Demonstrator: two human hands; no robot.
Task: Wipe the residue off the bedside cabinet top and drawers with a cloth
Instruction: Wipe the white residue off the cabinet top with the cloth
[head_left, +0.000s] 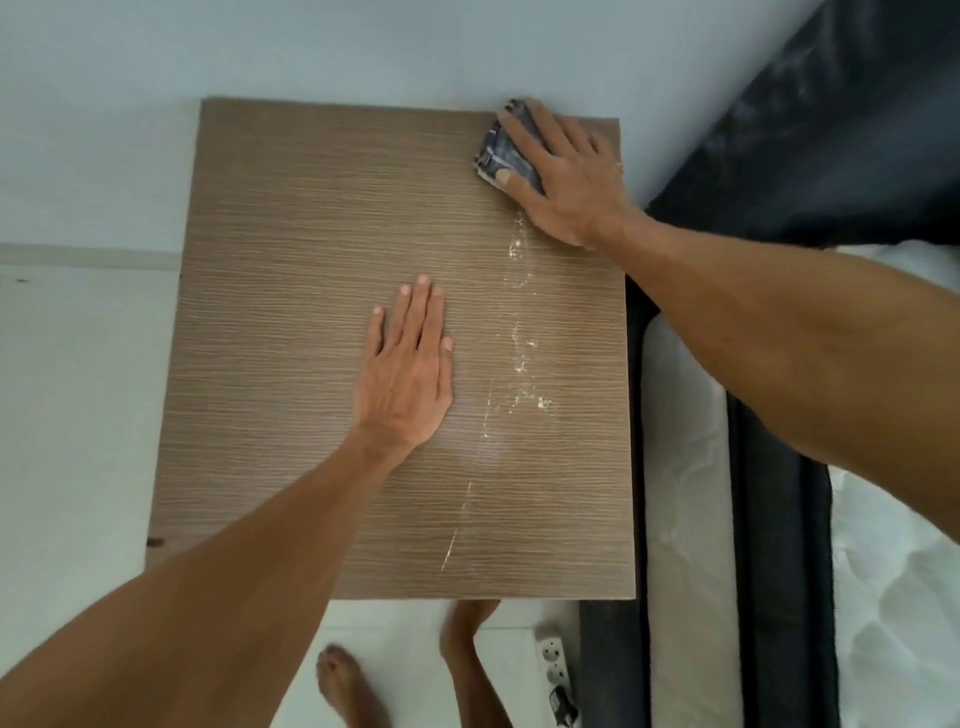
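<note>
The bedside cabinet top (291, 291) is a brown wood-grain panel seen from above. A trail of white residue (522, 353) runs from near the far right corner down toward the front edge. My right hand (563, 179) presses a folded dark blue cloth (501, 150) flat on the far right corner, against the wall. My left hand (408, 379) lies flat on the middle of the top, palm down, fingers together, just left of the residue. The drawers are hidden below the top.
A pale wall runs behind the cabinet. A bed with a dark frame (779, 545) and white mattress (680, 493) stands close on the right. On the white floor in front are my bare feet (348, 686) and a white power strip (553, 662).
</note>
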